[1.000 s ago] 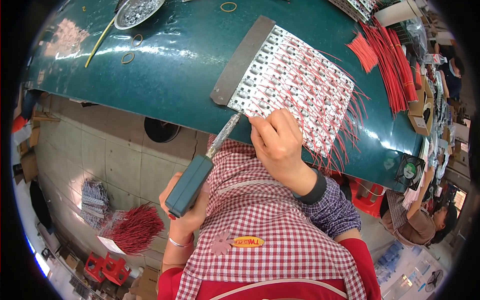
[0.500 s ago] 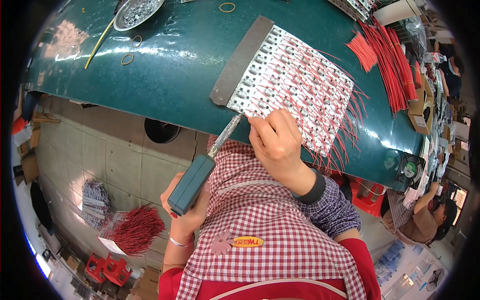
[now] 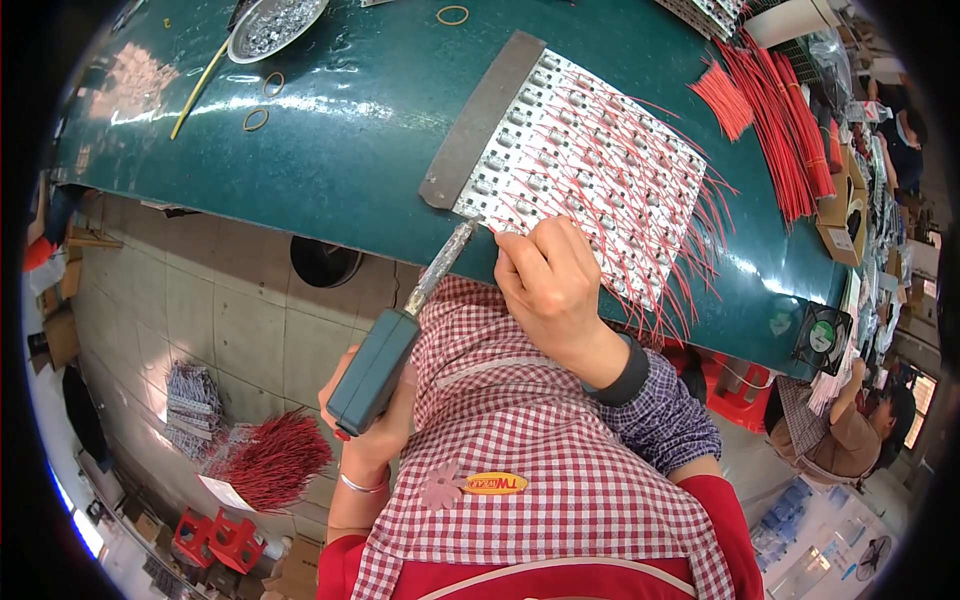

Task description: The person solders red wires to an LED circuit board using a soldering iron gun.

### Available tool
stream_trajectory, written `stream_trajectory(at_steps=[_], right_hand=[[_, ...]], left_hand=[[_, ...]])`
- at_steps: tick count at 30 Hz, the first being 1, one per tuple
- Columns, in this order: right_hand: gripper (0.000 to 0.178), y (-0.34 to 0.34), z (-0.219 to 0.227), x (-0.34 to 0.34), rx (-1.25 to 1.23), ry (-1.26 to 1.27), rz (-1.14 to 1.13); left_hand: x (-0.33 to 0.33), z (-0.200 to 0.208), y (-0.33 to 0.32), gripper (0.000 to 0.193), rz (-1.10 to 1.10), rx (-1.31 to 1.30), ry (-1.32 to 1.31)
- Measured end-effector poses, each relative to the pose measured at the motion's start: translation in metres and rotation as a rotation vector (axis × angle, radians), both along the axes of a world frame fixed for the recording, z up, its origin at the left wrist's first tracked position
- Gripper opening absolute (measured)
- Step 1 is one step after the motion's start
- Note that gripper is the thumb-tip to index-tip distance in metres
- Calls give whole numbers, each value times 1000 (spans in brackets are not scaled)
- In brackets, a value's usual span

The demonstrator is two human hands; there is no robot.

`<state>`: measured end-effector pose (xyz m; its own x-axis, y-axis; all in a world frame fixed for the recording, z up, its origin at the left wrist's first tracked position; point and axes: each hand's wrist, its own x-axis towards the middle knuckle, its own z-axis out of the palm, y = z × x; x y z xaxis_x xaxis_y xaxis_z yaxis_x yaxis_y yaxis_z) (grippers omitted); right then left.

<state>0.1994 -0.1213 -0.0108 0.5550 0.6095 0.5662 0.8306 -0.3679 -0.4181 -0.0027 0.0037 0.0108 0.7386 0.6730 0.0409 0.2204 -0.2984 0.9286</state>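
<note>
- L hand (image 3: 388, 432): fingers wrapped round the body of a dark green soldering gun (image 3: 375, 372), held at an angle over the worker's lap, its silvery shaft (image 3: 440, 265) aimed up & away.
- Gun's tip sits at the near-left corner of a white component panel (image 3: 510, 185); touching or just short of it, can't tell.
- R hand (image 3: 555, 290): thumb & index pinched together at the panel's near edge, just R of the tip; other fingers curled in. Whether a wire is btwn them is too small to tell.
- The panel lies tilted nr the front edge of a glossy green table (image 3: 300, 180), set w/ rows of small silver & black parts. Thin red wires (image 3: 620, 170) sprawl over it & spill past its R side.
- A dark flat bar (image 3: 485, 120) lies along the panel's L edge.
- Table, far L: shallow dish (image 3: 240, 57) of silvery bits, yellow stick (image 3: 200, 90) beside it, rubber bands (image 3: 256, 130) nearby.
- Table, R: red wire bundles (image 3: 790, 140), plus a sm. black fan (image 3: 822, 340) nr the edge.
- Floor, L: heap of red-wired pieces (image 3: 275, 460).
- Far R: co-worker (image 3: 840, 420) in brown top.
</note>
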Motion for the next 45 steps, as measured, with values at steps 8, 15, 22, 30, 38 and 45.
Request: stream_trajectory(at_steps=[8,15,22,30,38,45], right_hand=[[18,0,1,0,-10,1,-6],[14,-13,24,-3,-44,91,-11],[13,-51,94,4,-219,219,49],[21,-5,26,36,-89,108,33],[23,-1,17,33,-138,97,32],[27,-2,17,32,-138,89,28]], left_hand=[[5,4,1,21,-27,69,-36],[-3,-1,4,27,-12,33,-19],[-5,-6,11,36,-21,-6,-26],[33,6,2,23,-35,36,-79],[35,5,2,20,-42,-11,-47],[36,5,5,20,-78,42,-13]])
